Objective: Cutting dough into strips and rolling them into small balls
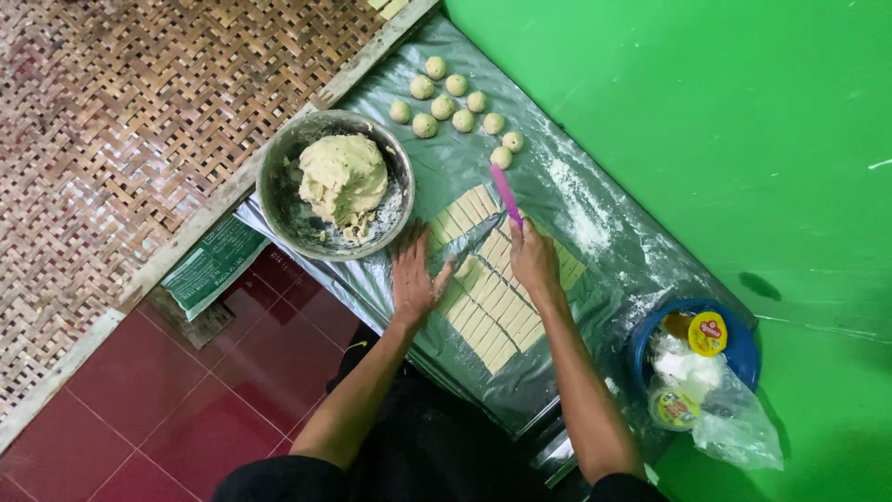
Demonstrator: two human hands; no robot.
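I'm cutting the flat pale dough sheet into strips: my right hand grips the pink plastic knife, my left hand lies open, steadying it (next cut likely needs parallel spacing).

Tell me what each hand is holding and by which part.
The right hand holds a pink knife by its handle end, blade pointing away. The left hand holds nothing; it rests flat beside the cut dough strips.

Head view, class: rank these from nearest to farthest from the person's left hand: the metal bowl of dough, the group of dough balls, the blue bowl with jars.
1. Metal bowl of dough: just up-left of the left hand, which lies flat beside the cut dough strips.
2. Dough balls: higher up the plastic sheet.
3. Blue bowl: far right, beyond the right hand holding a pink knife.
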